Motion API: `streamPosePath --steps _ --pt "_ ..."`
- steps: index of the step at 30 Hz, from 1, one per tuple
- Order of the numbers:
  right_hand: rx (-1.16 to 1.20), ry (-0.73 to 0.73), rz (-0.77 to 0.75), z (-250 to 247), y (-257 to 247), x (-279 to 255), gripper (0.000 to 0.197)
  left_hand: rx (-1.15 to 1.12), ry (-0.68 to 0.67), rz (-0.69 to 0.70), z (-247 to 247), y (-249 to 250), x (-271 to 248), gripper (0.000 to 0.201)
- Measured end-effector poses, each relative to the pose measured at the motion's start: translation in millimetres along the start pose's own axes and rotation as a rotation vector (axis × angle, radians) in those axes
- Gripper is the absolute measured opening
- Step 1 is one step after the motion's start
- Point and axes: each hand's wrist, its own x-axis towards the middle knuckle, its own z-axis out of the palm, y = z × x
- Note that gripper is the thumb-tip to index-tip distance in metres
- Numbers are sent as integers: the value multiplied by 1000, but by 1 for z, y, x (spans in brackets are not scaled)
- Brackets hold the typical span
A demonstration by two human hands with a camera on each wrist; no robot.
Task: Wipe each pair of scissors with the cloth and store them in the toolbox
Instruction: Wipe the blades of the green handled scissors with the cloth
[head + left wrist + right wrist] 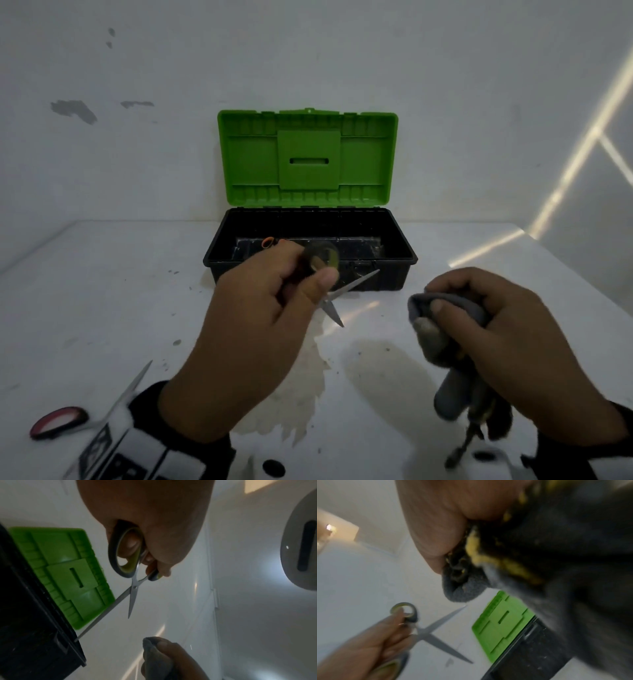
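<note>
My left hand grips the grey and yellow-green handles of a pair of scissors, blades spread apart, in front of the toolbox. The wrist views show the same scissors with a finger through one loop. My right hand holds a bunched grey cloth with yellow stitching a short way right of the blades, not touching them. The black toolbox stands open with its green lid upright. An orange handle shows inside it. Red-handled scissors lie at the table's near left.
The white table bears a dried stain near its middle. White walls close in behind and at the right. The toolbox sits against the back wall.
</note>
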Motion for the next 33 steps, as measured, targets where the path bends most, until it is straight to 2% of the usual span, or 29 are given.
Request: streamPosePath --steps 3,4,6,8,9,11,15,17,20,22,24,26,29,30,32,33 --pt "64 -129 80 11 -13 -3 10 215 -107 278 2 1 6 26" --pt "120 -170 110 14 -18 -5 13 263 -148 352 3 2 6 28" --pt "250 -253 197 21 -19 -7 36 338 -212 471 5 1 5 33" --pt "383 -315 357 27 -20 -9 59 429 -236 596 5 0 2 35" --pt "440 -346 419 31 -21 -9 66 469 -241 658 5 -1 0 34" --pt "522 -411 478 38 -24 -12 66 526 -257 761 5 -4 -4 30" --pt "707 -479 528 46 -28 -17 40 547 -317 825 4 -13 -14 26" --pt "780 -509 533 48 -27 -17 36 505 -322 807 3 -17 -18 26" --pt "738 -497 487 54 -22 -18 37 414 -297 760 4 -24 -19 29" --pt "708 -449 468 58 -18 -19 46 344 -274 686 1 -26 -20 39" --pt "660 -362 413 60 -15 -18 46 221 -246 527 -4 -30 -23 48" --pt "512 -258 287 59 -15 -18 35 104 -154 227 -6 -27 -29 54" --pt "333 -104 115 62 -17 -20 25 -203 20 -407 2 -21 -35 56" --pt "302 -72 67 65 -17 -21 25 -343 39 -562 7 -22 -35 59" --pt "267 -38 3 74 -16 -23 23 -613 42 -802 15 -21 -32 61" --pt "259 -30 -17 79 -15 -24 23 -719 33 -867 16 -16 -30 59"
